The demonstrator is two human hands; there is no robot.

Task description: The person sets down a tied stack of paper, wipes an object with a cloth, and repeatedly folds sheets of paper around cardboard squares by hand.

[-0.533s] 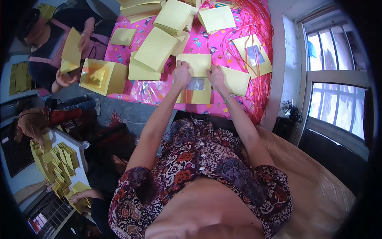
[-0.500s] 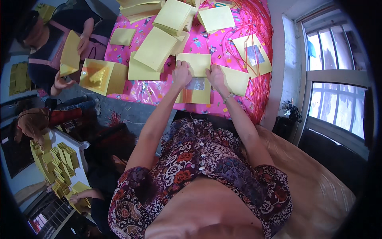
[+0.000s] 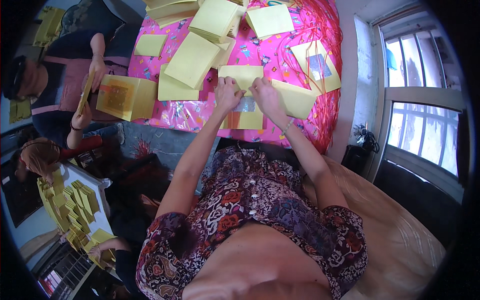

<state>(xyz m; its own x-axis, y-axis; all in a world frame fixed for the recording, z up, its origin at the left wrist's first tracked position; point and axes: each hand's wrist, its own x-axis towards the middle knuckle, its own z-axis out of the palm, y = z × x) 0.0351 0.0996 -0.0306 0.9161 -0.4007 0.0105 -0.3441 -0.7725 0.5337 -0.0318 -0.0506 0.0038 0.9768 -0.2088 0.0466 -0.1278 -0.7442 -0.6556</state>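
Note:
A folded yellow paper sheet (image 3: 241, 74) lies in front of me on the pink patterned tablecloth. My left hand (image 3: 228, 96) grips its near edge at the left, fingers curled over and thumb pointing inward. Close beside it, my right hand (image 3: 265, 96) pinches the same edge with bent fingers. Below the fold, a yellow sheet (image 3: 254, 121) shows a silver foil square (image 3: 245, 104) and an orange band, partly behind my left wrist. Just right of my right hand rests another yellow sheet (image 3: 295, 99).
Stacks of yellow paper (image 3: 192, 59) lie beyond my left hand. Red strings (image 3: 327, 60) run down the table's right side, over a foil-marked sheet (image 3: 316, 67). At left, a co-worker holds a yellow paper (image 3: 86, 94) beside a larger yellow stack (image 3: 142, 100). A second table (image 3: 102, 200) holds more bundles.
My right hand has slid left along the paper's edge, closer to my left hand. The co-worker at left has turned their yellow paper nearly edge-on.

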